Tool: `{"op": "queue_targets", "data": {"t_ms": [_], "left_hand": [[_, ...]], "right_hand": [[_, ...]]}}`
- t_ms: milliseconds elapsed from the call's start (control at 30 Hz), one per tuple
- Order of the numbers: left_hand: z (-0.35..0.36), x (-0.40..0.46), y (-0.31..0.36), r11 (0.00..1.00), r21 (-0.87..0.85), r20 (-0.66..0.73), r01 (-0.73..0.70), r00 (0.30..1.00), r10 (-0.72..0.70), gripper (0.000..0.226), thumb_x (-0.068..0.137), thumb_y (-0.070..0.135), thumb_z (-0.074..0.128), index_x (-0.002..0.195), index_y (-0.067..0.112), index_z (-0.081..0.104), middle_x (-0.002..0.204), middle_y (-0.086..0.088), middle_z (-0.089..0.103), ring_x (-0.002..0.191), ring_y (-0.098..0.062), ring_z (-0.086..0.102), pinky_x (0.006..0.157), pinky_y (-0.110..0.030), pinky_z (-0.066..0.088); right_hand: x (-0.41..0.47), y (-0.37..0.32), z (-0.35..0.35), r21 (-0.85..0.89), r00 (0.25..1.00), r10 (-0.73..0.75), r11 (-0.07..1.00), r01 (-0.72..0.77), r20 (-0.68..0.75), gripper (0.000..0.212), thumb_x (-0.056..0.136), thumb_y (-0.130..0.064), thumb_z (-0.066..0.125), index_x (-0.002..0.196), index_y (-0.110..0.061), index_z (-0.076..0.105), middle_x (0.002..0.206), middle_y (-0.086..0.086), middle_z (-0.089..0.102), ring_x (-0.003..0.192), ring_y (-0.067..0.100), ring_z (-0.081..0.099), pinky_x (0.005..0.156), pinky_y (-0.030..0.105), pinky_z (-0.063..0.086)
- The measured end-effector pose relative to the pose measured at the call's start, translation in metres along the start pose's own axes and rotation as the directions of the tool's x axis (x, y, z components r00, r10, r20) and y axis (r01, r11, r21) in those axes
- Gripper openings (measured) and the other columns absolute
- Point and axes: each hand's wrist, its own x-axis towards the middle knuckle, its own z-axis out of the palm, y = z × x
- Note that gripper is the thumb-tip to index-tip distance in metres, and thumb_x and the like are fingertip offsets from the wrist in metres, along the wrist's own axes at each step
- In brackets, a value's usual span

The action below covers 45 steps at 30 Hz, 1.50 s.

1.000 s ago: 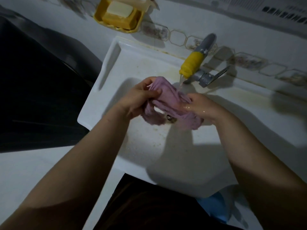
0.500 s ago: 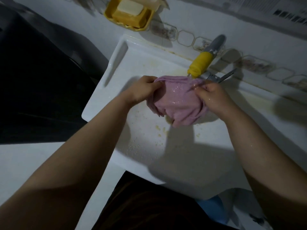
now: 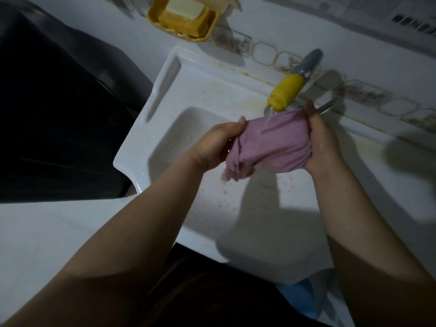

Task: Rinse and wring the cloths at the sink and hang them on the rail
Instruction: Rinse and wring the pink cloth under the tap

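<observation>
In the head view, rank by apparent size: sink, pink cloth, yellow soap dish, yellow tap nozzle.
1. sink
2. pink cloth
3. yellow soap dish, though its top is cropped
4. yellow tap nozzle

Both forearms bare — no sleeves; dark garment [image 3: 212, 291] at torso, bottom of view.

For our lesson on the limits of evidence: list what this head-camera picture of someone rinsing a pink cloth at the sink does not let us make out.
- Rail: not in the head view.
- Drain: hidden beneath the pink cloth.
- Tap lever: mostly behind the right hand.
- Left hand fingertips: buried in the cloth's folds.
- Other cloths: none in frame.
- Blue object under the sink: too dark to identify.
</observation>
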Motion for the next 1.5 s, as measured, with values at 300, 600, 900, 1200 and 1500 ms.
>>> {"op": "queue_targets", "data": {"t_ms": [300, 600, 900, 1200, 1500], "left_hand": [[0.05, 0.014, -0.019, 0.985, -0.133, -0.257, 0.105, 0.957, -0.137, 0.049, 0.086, 0.057, 0.054, 0.074, 0.011, 0.065, 0.065, -0.013, 0.064, 0.064, -0.025, 0.065, 0.063, -0.04, 0.056], [0.038, 0.006, 0.013, 0.965, 0.0, -0.045, 0.262, 0.964, -0.262, 0.045, 0.097, 0.044, 0.047, 0.088, 0.003, 0.062, 0.081, -0.019, 0.063, 0.067, -0.028, 0.061, 0.059, -0.03, 0.053], [-0.022, 0.007, 0.041, 0.105, 0.981, 0.179, -0.162, 0.965, -0.189, 0.053, 0.082, 0.028, 0.073, 0.13, 0.022, 0.05, 0.11, 0.003, 0.06, 0.107, -0.023, 0.057, 0.085, -0.027, 0.04], [-0.052, 0.006, 0.067, 0.572, 0.81, 0.217, -0.132, 0.972, -0.083, 0.044, 0.097, 0.038, 0.051, 0.101, -0.003, 0.068, 0.101, -0.026, 0.068, 0.089, -0.038, 0.064, 0.087, -0.043, 0.052], [-0.032, 0.014, 0.028, 0.967, 0.208, 0.248, 0.143, 0.949, -0.194, 0.03, 0.099, 0.024, 0.044, 0.112, 0.003, 0.061, 0.11, -0.014, 0.069, 0.104, -0.026, 0.065, 0.098, -0.036, 0.049]], "right_hand": [[-0.026, 0.018, 0.078, -0.812, 0.91, -0.403, 0.56, 0.166, -0.092, 0.045, 0.098, -0.043, 0.044, 0.063, -0.015, 0.048, 0.062, 0.003, 0.057, 0.067, 0.021, 0.059, 0.059, 0.027, 0.04], [-0.003, 0.025, 0.063, -0.912, 0.892, -0.45, 0.384, 0.145, -0.048, 0.048, 0.1, -0.037, 0.035, 0.086, -0.003, 0.066, 0.09, 0.023, 0.067, 0.087, 0.034, 0.063, 0.07, 0.034, 0.042], [0.007, 0.009, 0.007, -0.828, 0.991, 0.003, 0.55, 0.111, 0.134, 0.048, 0.091, -0.028, 0.062, 0.132, -0.029, 0.038, 0.107, -0.001, 0.064, 0.06, 0.011, 0.063, 0.05, 0.03, 0.051], [-0.009, -0.003, -0.007, -0.837, 0.945, 0.165, 0.524, 0.159, 0.282, 0.013, 0.086, -0.032, 0.067, 0.079, -0.021, 0.068, 0.066, -0.013, 0.07, 0.076, 0.006, 0.066, 0.075, 0.021, 0.051], [0.003, -0.017, -0.019, -0.218, 0.95, 0.046, 0.976, 0.024, 0.31, 0.057, 0.061, -0.046, 0.079, 0.108, -0.014, 0.07, 0.114, 0.006, 0.069, 0.11, 0.018, 0.063, 0.09, 0.03, 0.053]]}}
